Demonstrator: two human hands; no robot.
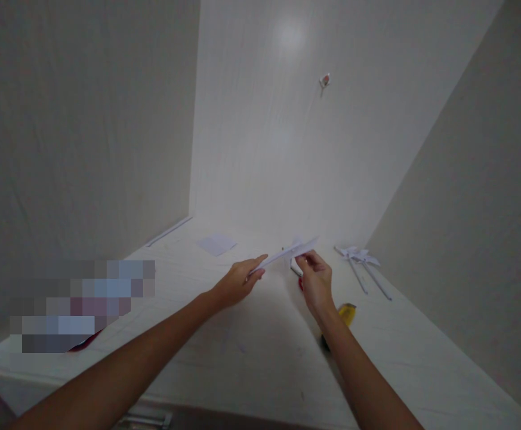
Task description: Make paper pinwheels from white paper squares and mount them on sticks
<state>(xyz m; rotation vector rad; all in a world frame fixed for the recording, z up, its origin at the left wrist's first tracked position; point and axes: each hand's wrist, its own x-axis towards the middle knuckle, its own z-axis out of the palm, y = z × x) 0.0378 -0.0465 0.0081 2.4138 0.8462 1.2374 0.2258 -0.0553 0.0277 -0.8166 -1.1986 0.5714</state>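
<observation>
Above the middle of the white tabletop, my left hand [241, 280] is closed around the stick end of a white paper pinwheel [282, 254]. The pinwheel is tilted, with its folded blades up and to the right. My right hand [316, 278] pinches it by the blades; the exact point of contact is hidden by the fingers. Behind the right hand lies a tool with a red handle [301, 283], mostly covered, perhaps scissors. Partly under the right forearm is a yellow and black object [347, 313] whose kind I cannot make out.
Two white paper pinwheels [362, 257] on sticks lie at the right. A square paper sheet [216, 243] lies back left, with a thin paper stick [169, 232] along the left wall. A blurred-out item [85, 310] sits front left. Walls enclose three sides; a small hook [325, 80] is on the back wall.
</observation>
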